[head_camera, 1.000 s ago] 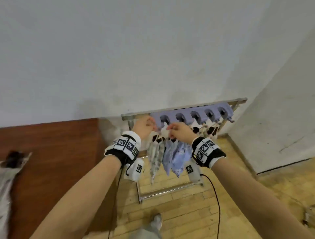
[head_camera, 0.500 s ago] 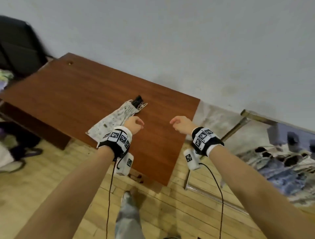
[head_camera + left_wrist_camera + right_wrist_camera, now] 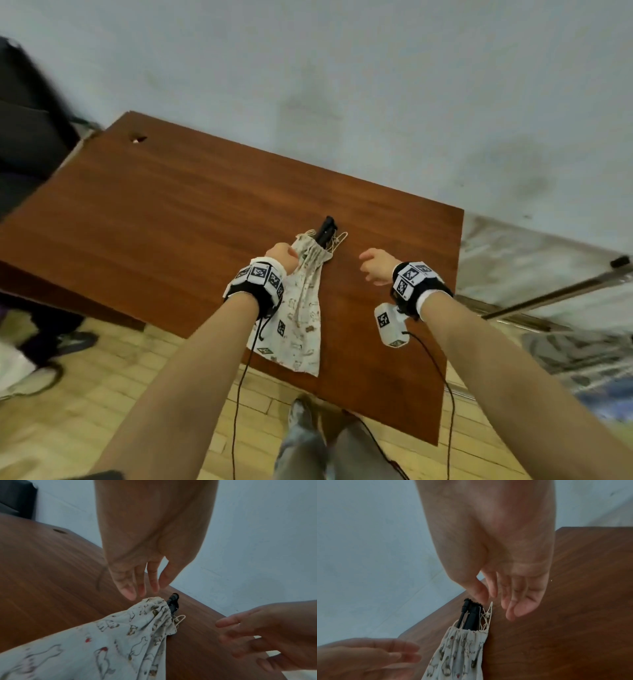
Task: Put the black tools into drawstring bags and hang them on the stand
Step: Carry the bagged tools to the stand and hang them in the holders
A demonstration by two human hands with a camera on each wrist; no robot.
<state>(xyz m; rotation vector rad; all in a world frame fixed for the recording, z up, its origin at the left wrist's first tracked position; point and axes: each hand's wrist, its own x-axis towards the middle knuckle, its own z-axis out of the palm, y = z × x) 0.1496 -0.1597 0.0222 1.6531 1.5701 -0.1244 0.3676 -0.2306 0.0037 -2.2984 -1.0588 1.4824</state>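
Observation:
A cream drawstring bag (image 3: 301, 308) with small printed animals lies on the brown wooden table (image 3: 171, 222). A black tool (image 3: 326, 229) sticks out of its gathered mouth, beside loose cord loops (image 3: 488, 614). My left hand (image 3: 281, 254) hovers just left of the bag's mouth (image 3: 154, 601), fingers relaxed and holding nothing. My right hand (image 3: 375, 265) hovers to the right of the bag, fingers loosely spread above the cords, also holding nothing. The bag and tool (image 3: 173, 601) show close up in both wrist views.
The metal stand (image 3: 555, 291) with hung bags sits blurred at the right edge, past the table's end. A dark chair (image 3: 27, 120) stands at the far left. Pale wood floor (image 3: 85, 394) and my legs (image 3: 308, 442) lie below the table's near edge.
I turned from the stand, where both hands were at the hooks, to the table. Both hands have since moved forward to either side of the bag's mouth.

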